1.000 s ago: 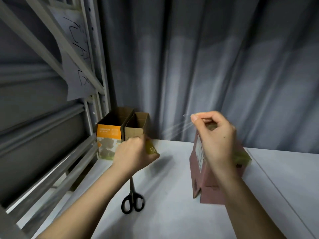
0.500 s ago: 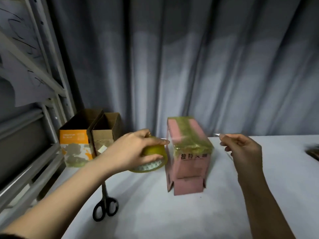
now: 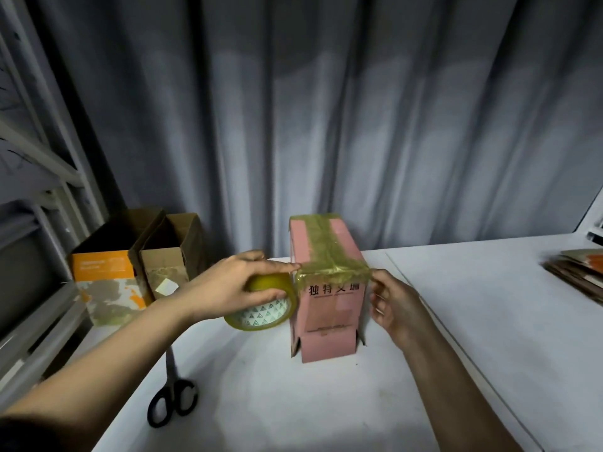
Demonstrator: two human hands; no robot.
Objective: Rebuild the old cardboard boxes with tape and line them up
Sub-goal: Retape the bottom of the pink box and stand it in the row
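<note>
grey curtain (image 3: 326, 125) hangs across the whole back; metal shelving (image 3: 42, 177) stands at far left. white table (image 3: 489, 337) carries everything. pink box (image 3: 329, 288) stands upright at table centre, yellowish tape crossing its top and wrapped over the near top edge, bottom flaps loose. two open boxes sit side by side at back left, touching: orange-printed box (image 3: 104, 275), then plain brown box (image 3: 169, 259). stack of flattened cardboard (image 3: 577, 272) lies at far right edge. left hand (image 3: 228, 285) grips the tape roll (image 3: 264, 305), held just left of the pink box, index finger extended to the box's top left corner. right hand (image 3: 391, 301) pinches at the box's top right corner, fingers curled on the tape end there. black scissors (image 3: 173, 393) lie on the table under the left forearm.
</note>
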